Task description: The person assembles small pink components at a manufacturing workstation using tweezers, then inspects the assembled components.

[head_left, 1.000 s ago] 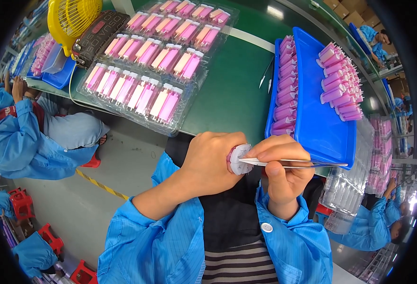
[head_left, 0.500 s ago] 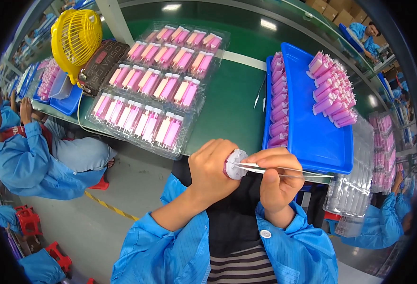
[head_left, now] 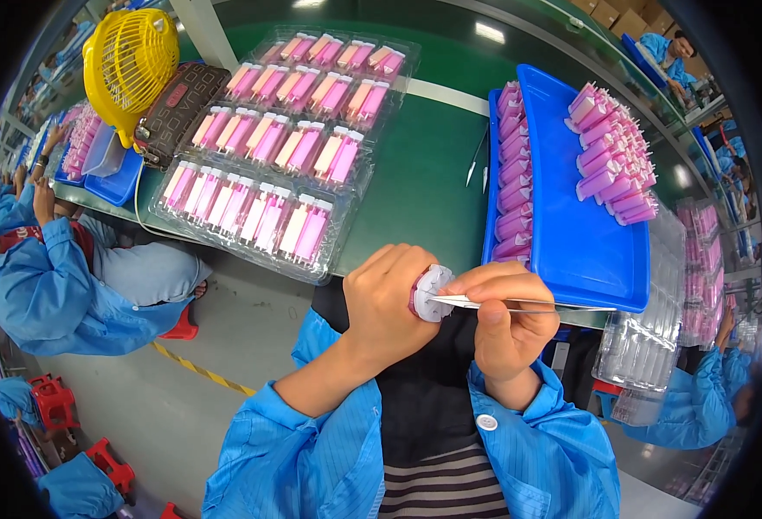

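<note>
From the head camera, looking down: the left hand (head_left: 389, 303) is curled round a small pink and white part (head_left: 431, 292), held up in front of the chest, just below the near edge of the table (head_left: 424, 182). Its grip is pressed tight on that part. The white round end of the part faces right, toward the other hand.

The right hand (head_left: 510, 324) pinches a pair of thin metal tweezers (head_left: 519, 303). The tweezers lie flat, long way left to right. Their sharp tip points left and touches the white end of the part. So the part sits just left of the right hand's grip, and both hands are close together, almost touching.

On the table there are two blue trays close by: one blue tray (head_left: 571, 225) on the right with a row of pink parts along its left rim and a heap of them at its far end, and one small blue tray (head_left: 113, 186) far left. Three clear trays (head_left: 260, 216) of pink parts lie in the middle. One yellow fan (head_left: 130, 60) stands at the back left, beside one dark box (head_left: 173, 112). A stack of clear empty trays (head_left: 649, 346) sits at the right. A person in a blue coat (head_left: 44, 294) sits to the left.
</note>
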A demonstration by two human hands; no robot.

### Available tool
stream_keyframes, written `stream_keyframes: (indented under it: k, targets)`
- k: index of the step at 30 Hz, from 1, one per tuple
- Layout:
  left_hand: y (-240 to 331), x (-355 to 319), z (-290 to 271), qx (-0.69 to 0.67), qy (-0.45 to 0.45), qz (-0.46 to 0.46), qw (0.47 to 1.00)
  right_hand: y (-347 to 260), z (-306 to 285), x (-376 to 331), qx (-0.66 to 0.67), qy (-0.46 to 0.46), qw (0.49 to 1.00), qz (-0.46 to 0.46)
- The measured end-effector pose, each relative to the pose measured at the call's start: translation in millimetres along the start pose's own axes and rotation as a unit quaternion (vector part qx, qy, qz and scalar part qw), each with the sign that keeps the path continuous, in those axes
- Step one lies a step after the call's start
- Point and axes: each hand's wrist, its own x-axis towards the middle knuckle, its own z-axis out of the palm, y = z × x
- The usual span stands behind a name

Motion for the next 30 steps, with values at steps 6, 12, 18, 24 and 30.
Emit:
stream_keyframes:
  k: [6, 12, 18, 24, 30]
  targets:
    - [-2, -1, 0, 0.000, -0.008, -0.005, 1.000, 0, 0, 1, -0.014, -0.007, 1.000, 0.006]
    - [0, 0, -1, 0.000, -0.015, 0.000, 1.000, 4, -2, 0, 0.057, 0.018, 0.998, 0.001]
    - [-1, 1, 0, 0.005, -0.012, 0.005, 1.000, 2, -3, 0, 0.031, 0.010, 0.999, 0.008]
    - [-2, 0, 2, 0.013, -0.011, 0.008, 1.000, 1, -3, 3, -0.008, 0.001, 1.000, 0.003]
    - [-4, 1, 0, 0.063, -0.007, 0.032, 0.997, -6, -4, 12, -0.084, -0.049, 0.995, -0.037]
